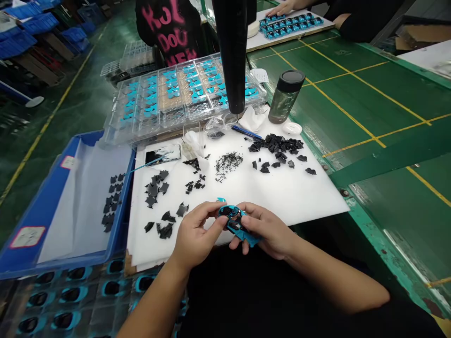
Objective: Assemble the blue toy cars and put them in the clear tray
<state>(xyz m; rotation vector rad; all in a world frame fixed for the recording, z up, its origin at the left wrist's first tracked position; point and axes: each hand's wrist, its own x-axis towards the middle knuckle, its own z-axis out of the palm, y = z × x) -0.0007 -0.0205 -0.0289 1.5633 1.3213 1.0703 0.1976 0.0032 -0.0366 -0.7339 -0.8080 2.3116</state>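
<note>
Both my hands hold a small shiny blue plastic shell [235,225] with black inner parts, just over the near edge of a white foam sheet [282,192]. My left hand [196,235] pinches its left end with thumb and fingers closed. Fingers of my right hand [268,231] curl under and around its right side. Black flat pieces [157,188] lie scattered on the sheet left of my hands. A heap of black curved parts [276,145] sits at the far right. Tiny black bits [228,163] form a pile in the middle.
A blue crate [42,206] lined in white holds black pieces at left. Clear trays [183,94] with blue parts stand behind, under a black post [232,51]. A dark bottle [286,96] stands on the green bench. Other people work at the back. Trays of blue shells [70,295] lie lower left.
</note>
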